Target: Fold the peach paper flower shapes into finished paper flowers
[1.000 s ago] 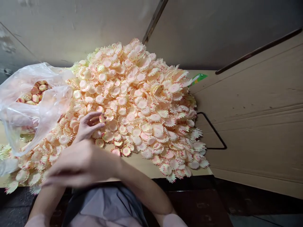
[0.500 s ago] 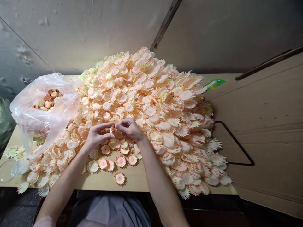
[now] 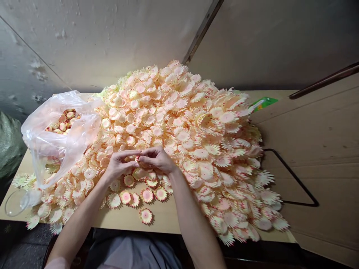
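Observation:
My left hand (image 3: 120, 164) and my right hand (image 3: 159, 160) meet over the front of a big pile of petal discs (image 3: 182, 134), cream and pink with jagged rims. Between their fingertips is a small curled flower piece (image 3: 137, 158) with red edges, partly hidden by the fingers. Both hands are closed in a pinch on it. Below them, several loose flower discs lie on the tabletop, one flower disc (image 3: 146, 216) nearest the edge. To the left, a clear plastic bag (image 3: 74, 145) contains several curled flower pieces (image 3: 66, 120).
The table (image 3: 117, 220) stands against a grey wall (image 3: 112, 37). A clear round container (image 3: 17, 203) is at the left front corner. Cardboard (image 3: 322, 149) with a bent black rod (image 3: 297, 177) borders the right side. A green packet (image 3: 265, 102) sits behind the pile.
The right hand's fingers have moved closer over the small flower piece and nearer the left fingertips. The whole view has shifted slightly, so everything appears a little lower and further right.

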Demonstrator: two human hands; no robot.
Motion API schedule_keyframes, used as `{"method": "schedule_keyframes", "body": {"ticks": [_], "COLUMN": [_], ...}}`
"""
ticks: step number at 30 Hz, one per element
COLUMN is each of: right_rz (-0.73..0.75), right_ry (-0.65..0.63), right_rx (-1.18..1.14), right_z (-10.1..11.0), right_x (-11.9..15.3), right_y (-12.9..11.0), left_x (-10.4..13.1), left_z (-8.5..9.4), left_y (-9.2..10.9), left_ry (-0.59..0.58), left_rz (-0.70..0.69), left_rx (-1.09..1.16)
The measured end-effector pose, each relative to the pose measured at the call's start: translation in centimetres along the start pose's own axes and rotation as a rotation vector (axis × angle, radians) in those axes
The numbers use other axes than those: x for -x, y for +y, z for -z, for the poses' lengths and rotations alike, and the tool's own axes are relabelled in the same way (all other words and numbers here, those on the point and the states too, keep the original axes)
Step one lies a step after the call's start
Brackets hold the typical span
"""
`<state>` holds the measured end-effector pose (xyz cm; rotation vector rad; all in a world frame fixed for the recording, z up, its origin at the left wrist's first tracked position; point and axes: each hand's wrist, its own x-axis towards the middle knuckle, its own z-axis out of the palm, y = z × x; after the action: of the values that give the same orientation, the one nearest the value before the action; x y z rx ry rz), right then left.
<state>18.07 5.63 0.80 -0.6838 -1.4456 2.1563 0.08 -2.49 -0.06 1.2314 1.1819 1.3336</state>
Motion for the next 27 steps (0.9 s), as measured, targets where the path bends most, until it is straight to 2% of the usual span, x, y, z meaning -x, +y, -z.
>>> {"method": "schedule_keyframes", "body": {"ticks": [4,10,17,22,27], "right_rz": [-0.014,-0.008,0.016,0.004,0.023], "right_ry": [-0.048,-0.077,-0.029,0.002,0.021], "right_rx": [0.017,-0.043,-0.064,0.018,0.056], "right_z": [-0.1,0.6,0.8,0.3,0.1], "right_x": [0.4,0.5,-0.1,-0.3,-0.4], "right_y": [0.0,0.4,0.9,0.8,0.8], "left_x": [0.1,0.1,0.5,0.4,0.3], "left_z": [0.0,-0.2,-0.4,-0.6,-0.6], "left_y": [-0.3,0.6,0.8,0.5,0.2], "left_ry": [0.008,0.02,0.054,0.063,0.127], "left_rz": [0.01,-0.048,0.201,0.177,0.113], "left_rx": [0.002,0.07,0.217,0.165,0.072]}}
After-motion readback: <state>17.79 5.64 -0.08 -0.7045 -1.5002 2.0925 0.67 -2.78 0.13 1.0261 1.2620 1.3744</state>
